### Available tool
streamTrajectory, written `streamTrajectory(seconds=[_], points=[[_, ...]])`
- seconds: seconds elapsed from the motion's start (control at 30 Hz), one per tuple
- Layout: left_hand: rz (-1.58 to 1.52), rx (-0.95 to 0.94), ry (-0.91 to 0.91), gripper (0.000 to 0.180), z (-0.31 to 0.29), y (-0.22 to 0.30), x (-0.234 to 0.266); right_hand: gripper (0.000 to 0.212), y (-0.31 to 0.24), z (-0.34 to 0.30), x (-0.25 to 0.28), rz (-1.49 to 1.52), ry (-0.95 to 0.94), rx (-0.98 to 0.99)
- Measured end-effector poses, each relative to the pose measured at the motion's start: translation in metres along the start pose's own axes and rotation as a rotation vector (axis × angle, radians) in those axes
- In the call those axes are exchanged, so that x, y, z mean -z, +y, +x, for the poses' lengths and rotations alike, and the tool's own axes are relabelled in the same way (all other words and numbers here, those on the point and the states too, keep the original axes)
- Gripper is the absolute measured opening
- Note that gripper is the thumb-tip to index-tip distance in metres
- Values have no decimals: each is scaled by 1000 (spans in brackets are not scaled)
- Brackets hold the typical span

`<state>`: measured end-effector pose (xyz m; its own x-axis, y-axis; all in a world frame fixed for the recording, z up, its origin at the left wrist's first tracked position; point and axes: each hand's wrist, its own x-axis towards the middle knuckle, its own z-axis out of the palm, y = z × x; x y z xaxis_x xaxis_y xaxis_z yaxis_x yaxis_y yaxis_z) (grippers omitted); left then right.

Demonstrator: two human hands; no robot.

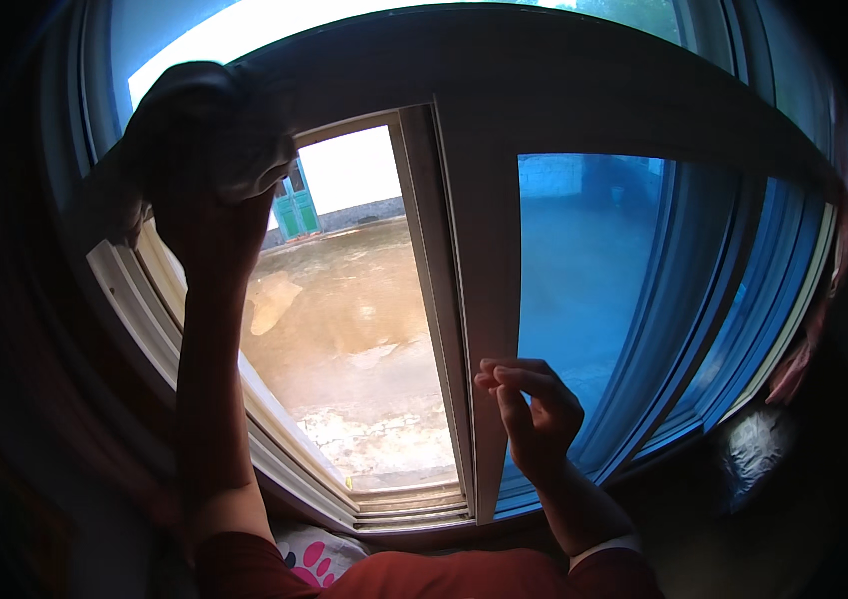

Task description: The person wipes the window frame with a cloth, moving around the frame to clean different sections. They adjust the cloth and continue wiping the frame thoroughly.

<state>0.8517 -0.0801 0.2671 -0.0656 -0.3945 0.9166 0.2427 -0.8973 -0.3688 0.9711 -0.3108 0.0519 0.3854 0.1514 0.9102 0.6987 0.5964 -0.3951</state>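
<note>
My left hand point(206, 215) is raised to the upper left of the window, grasping a bunched, dark grey cloth point(209, 95) up by the top corner of the frame; the single fingers are lost in the folds and shadow, so I cannot tell how each one bends; my right hand point(544, 409) is lower, before the upright middle bar of the pale, shadowed window frame point(479, 240), its fingers loosely curled with the tips close to the thumb and nothing in them (whether they touch the bar I cannot tell); right of that bar is a blue-tinted glass pane point(583, 260); through the bright left opening I see a brown yard point(344, 299) and a green double door point(296, 213); a crumpled, silvery plastic sheet point(755, 449) is at the lower right.
</note>
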Motion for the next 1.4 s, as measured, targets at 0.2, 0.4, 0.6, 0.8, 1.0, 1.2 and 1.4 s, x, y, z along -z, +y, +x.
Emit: streamTrajectory(seconds=[0.2, 0.4, 0.6, 0.8, 1.0, 1.2, 1.4], points=[[-41, -88, -34, 65, 21, 74, -51, 24, 9, 36, 10, -343, 118, 244], [-274, 79, -117, 66, -37, 102, -57, 31, 37, 60, 12, -654, 158, 312], [-674, 471, -207, 49, -173, 169, -35, 38, 53, 51, 0, -880, 171, 376], [-725, 543, -124, 41, -152, 174, -59, 40, 50, 50, -7, -942, 162, 394], [-847, 480, 102, 49, -65, 127, -105, 48, 51, 49, -3, -993, 84, 445], [-829, 568, 45, 51, -91, 135, -96, 46, 52, 51, -12, -939, 83, 451], [-767, 586, 10, 41, -156, 167, -64, 48, 46, 49, -16, -1089, 145, 430]])
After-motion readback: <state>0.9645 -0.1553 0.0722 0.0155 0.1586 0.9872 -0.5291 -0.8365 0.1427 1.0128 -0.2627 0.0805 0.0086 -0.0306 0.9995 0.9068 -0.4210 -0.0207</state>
